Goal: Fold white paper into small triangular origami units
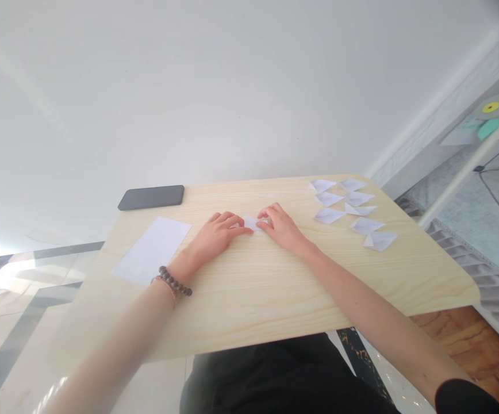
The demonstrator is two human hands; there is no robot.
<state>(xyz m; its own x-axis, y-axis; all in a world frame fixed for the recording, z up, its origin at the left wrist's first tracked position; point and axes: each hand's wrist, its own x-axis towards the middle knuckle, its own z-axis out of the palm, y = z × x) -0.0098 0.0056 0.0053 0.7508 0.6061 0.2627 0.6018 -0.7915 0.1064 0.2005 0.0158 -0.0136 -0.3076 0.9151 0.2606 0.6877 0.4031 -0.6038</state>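
On the table (249,305), right of a sheet (153,248), apparently pinching a small paper (250,222) with left hand (215,236) and right hand (283,230).

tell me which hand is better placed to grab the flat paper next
Probably the left hand: it is closer to the flat paper, while the right hand is farther off, nearer the folded papers. Both hands are at the small paper.

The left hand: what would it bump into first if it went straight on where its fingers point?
The small white paper first; the left hand seems to be touching it. Just beyond is the right hand, though this single view leaves exact depth and contact unclear.
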